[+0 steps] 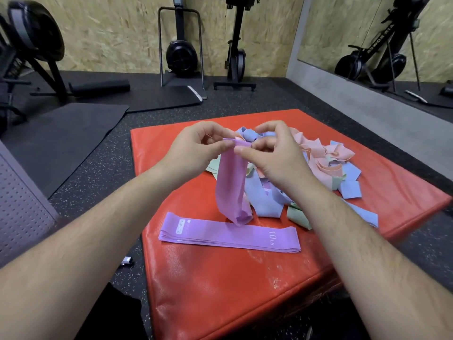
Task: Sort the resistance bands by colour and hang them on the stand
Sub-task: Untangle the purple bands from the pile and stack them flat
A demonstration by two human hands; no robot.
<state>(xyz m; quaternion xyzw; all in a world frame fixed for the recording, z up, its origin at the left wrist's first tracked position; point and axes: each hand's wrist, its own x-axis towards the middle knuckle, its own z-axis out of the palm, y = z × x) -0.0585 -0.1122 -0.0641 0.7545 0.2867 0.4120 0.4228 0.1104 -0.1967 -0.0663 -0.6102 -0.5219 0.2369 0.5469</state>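
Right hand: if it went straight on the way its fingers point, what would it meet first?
The right hand points left, pinching the purple band; just past it, probably the left hand, though depth is unclear.

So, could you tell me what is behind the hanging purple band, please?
The mixed pile of bands, blue ones nearest, on the red mat. The band, left hand and right hand hide part of it.

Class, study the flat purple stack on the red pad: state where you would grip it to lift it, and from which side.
Probably the left short end of the purple stack, from the left: it lies flat, so pinch all the layers there. The held purple band dangles over the middle.
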